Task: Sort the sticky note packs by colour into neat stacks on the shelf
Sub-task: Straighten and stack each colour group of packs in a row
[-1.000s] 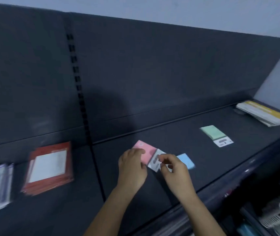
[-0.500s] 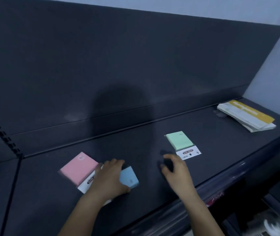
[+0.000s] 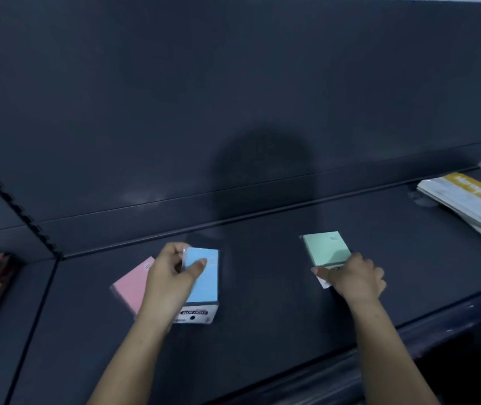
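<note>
A: What's nearest?

B: At seven o'clock the left hand [image 3: 172, 276] pinches the flat pale-blue sticky note pack [image 3: 202, 283] by its far edge, thumb on top. Its long axis runs six to twelve, white header card toward us. Half a second ago that hand lay flat over it.

A: And the flat pink sticky note pack [image 3: 132, 283]?

B: Just beside it at nine o'clock, tilted, on the dark metal shelf [image 3: 262, 331].

A: The right hand [image 3: 353, 277]?

B: At four o'clock, fingers curled onto the header of the flat mint-green sticky note pack [image 3: 325, 248]; earlier it hovered short. Each hand takes its nearer pack.

A: Farther off?

B: White and yellow paper bundle [image 3: 467, 203], two o'clock.
</note>
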Available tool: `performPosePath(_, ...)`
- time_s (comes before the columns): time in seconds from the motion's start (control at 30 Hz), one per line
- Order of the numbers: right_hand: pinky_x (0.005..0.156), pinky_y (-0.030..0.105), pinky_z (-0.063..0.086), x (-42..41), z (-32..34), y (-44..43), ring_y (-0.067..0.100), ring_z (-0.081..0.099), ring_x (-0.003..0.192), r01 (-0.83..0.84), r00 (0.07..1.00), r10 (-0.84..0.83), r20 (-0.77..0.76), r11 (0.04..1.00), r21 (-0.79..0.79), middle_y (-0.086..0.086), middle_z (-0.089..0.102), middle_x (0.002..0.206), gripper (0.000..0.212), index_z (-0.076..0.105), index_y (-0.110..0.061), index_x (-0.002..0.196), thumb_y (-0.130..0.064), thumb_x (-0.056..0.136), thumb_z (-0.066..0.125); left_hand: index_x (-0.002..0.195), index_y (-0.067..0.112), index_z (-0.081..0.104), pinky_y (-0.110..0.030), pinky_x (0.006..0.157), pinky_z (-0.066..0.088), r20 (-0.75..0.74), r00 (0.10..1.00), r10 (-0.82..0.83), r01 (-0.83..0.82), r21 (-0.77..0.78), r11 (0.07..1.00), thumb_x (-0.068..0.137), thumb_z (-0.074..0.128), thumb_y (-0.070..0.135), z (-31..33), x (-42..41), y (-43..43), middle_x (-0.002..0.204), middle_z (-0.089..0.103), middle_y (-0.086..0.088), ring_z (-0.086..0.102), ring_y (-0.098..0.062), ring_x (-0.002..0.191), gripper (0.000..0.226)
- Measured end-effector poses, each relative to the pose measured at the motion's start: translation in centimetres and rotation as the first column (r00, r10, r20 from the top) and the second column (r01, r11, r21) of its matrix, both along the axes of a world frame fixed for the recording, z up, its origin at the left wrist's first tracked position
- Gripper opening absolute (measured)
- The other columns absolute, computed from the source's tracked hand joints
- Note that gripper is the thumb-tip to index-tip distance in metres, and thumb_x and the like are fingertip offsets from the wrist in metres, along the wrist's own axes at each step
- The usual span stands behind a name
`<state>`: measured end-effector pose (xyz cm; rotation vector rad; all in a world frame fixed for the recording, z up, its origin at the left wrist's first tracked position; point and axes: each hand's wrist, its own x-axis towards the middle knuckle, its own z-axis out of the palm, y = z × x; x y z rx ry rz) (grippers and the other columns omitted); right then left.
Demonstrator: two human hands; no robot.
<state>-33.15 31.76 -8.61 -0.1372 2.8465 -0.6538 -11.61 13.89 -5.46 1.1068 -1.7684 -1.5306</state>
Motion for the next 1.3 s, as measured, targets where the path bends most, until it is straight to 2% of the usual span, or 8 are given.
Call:
performPosePath(0.1,0.091,0.041,0.039,0.5,0.0,-0.6,0.032,0.056,0.104,0.053,0.998,-0.037,0.05,0.932,-0.359,0.011,0.064,0.107,0.048,0.052,-0.008,0.111,-0.023,0.073,0.078,0.092,0.027,0.06,-0.033,0.062,0.05,-0.074,0.994,0.075,-0.068,0.092,0.993,0.08,0.069,0.005,0.4,0.7,-0.3,0.086,0.064,-0.003,0.061,-0.019,0.071,0.026)
performPosePath(0.23,0.069,0.036,0.049,3.2,0.5,-2.1,0.029,0.064,0.079,0.088,0.993,0.006,0.121,0.648,-0.757,0.011,0.067,0.081,0.007,0.062,-0.009,0.076,-0.005,0.079,0.068,0.091,0.012,0.066,-0.021,0.049,0.052,-0.147,0.98,0.133,-0.076,0.338,0.938,0.083,0.06,0.002,1.0,1.9,-1.2,0.084,0.068,-0.006,0.066,-0.013,0.063,0.014)
performPosePath(0.5,0.059,0.027,0.044,9.2,3.5,-5.8,0.009,0.055,0.064,-0.127,0.984,0.165,-0.063,0.416,-0.9,-0.001,0.065,0.067,0.011,0.069,-0.015,0.073,-0.014,0.083,0.066,0.107,0.009,0.058,-0.037,0.072,0.056,-0.228,0.913,0.339,-0.007,0.821,0.571,0.087,0.052,0.002,0.9,4.9,-2.8,0.121,0.058,-0.018,0.057,-0.035,0.106,0.022)
performPosePath(0.6,0.057,0.026,0.052,10.8,4.2,-6.9,0.012,0.065,0.066,0.06,0.968,0.214,0.128,0.296,-0.953,0.001,0.073,0.075,0.01,0.073,-0.015,0.071,-0.014,0.081,0.069,0.117,0.011,0.057,-0.02,0.042,0.048,-0.27,0.903,0.333,0.053,0.841,0.539,0.089,0.052,0.005,0.8,6.9,-3.3,0.12,0.06,-0.02,0.063,-0.036,0.102,0.029)
performPosePath(0.7,0.062,0.032,0.059,12.0,4.0,-7.6,0.018,0.071,0.077,0.416,0.802,0.381,0.46,0.198,-0.888,0.008,0.074,0.088,0.01,0.072,-0.011,0.083,-0.015,0.074,0.073,0.122,-0.004,0.053,-0.021,0.044,0.053,-0.348,0.846,0.404,0.068,0.822,0.566,0.086,0.056,-0.001,0.7,8.8,-3.7,0.096,0.065,-0.019,0.069,-0.024,0.068,0.036)
performPosePath(0.83,0.082,0.054,0.053,14.1,3.4,-8.7,0.034,0.068,0.095,0.671,0.505,0.532,0.68,0.254,-0.697,0.016,0.071,0.101,0.034,0.067,-0.006,0.1,-0.018,0.069,0.072,0.112,-0.005,0.06,-0.024,0.058,0.058,-0.397,0.873,0.284,0.083,0.694,0.715,0.07,0.064,-0.003,0.5,10.3,-4.2,0.096,0.071,-0.016,0.07,-0.022,0.079,0.042)
performPosePath(0.93,0.071,0.047,0.058,16.1,3.4,-9.8,0.031,0.071,0.08,0.694,0.4,0.563,0.723,0.33,-0.64,0.018,0.072,0.094,0.034,0.067,-0.004,0.1,-0.017,0.068,0.07,0.104,0.0,0.065,-0.028,0.067,0.059,-0.412,0.888,0.203,0.111,0.622,0.775,0.069,0.068,0.007,0.5,10.5,-4.3,0.098,0.072,-0.015,0.071,-0.022,0.082,0.036)
performPosePath(1.3,0.068,0.035,0.056,19.1,3.9,-13.2,0.027,0.068,0.073,0.463,0.546,0.59,0.595,0.38,-0.801,0.018,0.071,0.09,0.03,0.073,-0.003,0.09,-0.021,0.066,0.074,0.102,0.011,0.07,-0.023,0.071,0.054,-0.257,0.912,-0.318,0.385,0.275,0.881,0.065,0.077,0.02,0.3,11.8,-4.3,0.101,0.073,-0.006,0.069,-0.021,0.093,0.039)
